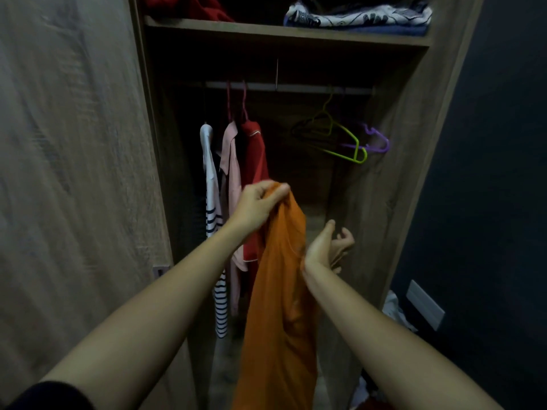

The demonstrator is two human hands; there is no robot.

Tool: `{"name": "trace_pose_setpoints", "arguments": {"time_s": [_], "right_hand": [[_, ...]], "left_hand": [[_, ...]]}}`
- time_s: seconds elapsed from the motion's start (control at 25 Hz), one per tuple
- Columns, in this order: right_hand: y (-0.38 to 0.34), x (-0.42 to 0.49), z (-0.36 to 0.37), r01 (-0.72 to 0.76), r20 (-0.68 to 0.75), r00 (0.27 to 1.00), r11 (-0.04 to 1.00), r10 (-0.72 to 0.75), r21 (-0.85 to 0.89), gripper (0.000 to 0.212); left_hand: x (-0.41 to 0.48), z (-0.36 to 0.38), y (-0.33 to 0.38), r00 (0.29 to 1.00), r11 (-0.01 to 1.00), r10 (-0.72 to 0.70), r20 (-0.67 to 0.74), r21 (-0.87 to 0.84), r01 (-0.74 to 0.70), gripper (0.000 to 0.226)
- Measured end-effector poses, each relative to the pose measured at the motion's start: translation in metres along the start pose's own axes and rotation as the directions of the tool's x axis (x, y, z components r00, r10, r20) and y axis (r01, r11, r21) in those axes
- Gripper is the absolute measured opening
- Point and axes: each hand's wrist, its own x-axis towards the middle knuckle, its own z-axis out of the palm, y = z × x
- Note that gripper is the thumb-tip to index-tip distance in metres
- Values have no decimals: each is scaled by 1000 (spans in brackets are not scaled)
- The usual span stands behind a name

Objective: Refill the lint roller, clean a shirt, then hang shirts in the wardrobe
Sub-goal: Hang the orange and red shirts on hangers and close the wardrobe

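Held up a soft orange shirt [281, 291] in the middle, long and wrinkly, drooping toward 6 o'clock. Pinched its bunched top tight with the left hand [257, 205], fingers curled round the cloth. Had the right hand [328, 247] at 3 o'clock of the shirt, fingers loose and half bent, gripping nothing, wrist just beside the cloth. Faced a brown wooden wardrobe [384, 202]. Seen at 11 o'clock on a thin rail [296, 87]: stripy white shirt [211, 187], pink shirt [232, 161], red shirt [254, 155]. Seen at 1 o'clock: bare plastic green hanger [346, 146] and purple hanger [379, 140]. Seen at 12 o'clock: folded clothes [355, 14] on a flat shelf [266, 31].
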Motion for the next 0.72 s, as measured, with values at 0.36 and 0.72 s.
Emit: {"name": "trace_pose_setpoints", "arguments": {"time_s": [0.36, 0.72], "right_hand": [[5, -10, -23, 320, 857, 470, 946, -212, 58, 19], [6, -2, -25, 711, 687, 561, 694, -463, -114, 15]], "left_hand": [[3, -21, 11, 980, 935, 53, 194, 336, -117, 28], [3, -64, 35, 967, 849, 100, 235, 486, -206, 15]]}}
